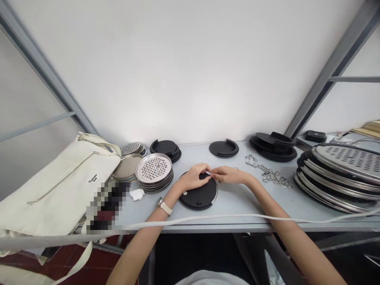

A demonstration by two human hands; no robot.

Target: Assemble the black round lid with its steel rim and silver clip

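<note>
A round black disc (197, 197) lies flat on the table in front of me, with a raised lip along part of its edge. My left hand (194, 177) rests over its upper side, fingers closed in a pinch at the far right rim. Opposite it, my right hand (228, 175) pinches at the same spot from the right. Between the fingertips shows a small shiny piece (208, 173), too small to make out fully. Several loose metal clips (274, 177) lie right of my right hand.
Perforated metal discs (154, 168) are stacked at left, beside plain metal discs (127, 166) and a crumpled tissue (137, 194). More black discs (224, 148) lie along the wall. A tall disc stack (335, 178) stands right. A cream bag (56, 190) leans left; a white cable (225, 216) crosses in front.
</note>
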